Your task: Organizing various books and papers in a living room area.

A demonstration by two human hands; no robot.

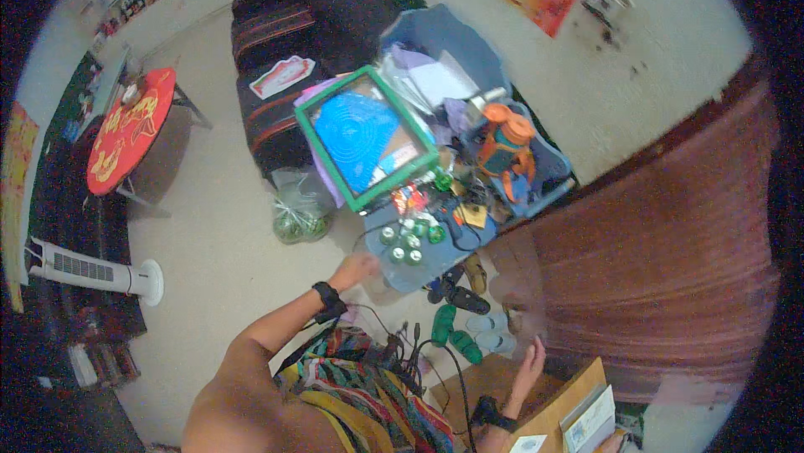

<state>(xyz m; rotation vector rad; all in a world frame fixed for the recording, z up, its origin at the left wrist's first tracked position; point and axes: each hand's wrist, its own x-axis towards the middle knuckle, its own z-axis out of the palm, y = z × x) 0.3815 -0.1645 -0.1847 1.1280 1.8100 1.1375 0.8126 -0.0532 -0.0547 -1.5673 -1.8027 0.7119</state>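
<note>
My left hand (359,268), with a black band at the wrist, reaches to the near left corner of a blue table (411,271). Blur hides whether its fingers touch the table or hold anything. Close to it on the tabletop stand several small green round containers (398,254) with pale tops. A red and silver packet (409,198) lies behind them. Lower right, my right hand (532,357) is raised with fingers extended and nothing in it, beside a wooden board (581,384) and over a brown wooden surface (483,377).
A green-framed tray (433,163) holding a blue mat (355,133) rests on the cluttered furniture. Green slippers (443,323) and dark shoes (468,300) lie on the floor, near loose black cables (461,384). A knotted plastic bag (301,217), tower fan (94,269) and red table (135,133) are left.
</note>
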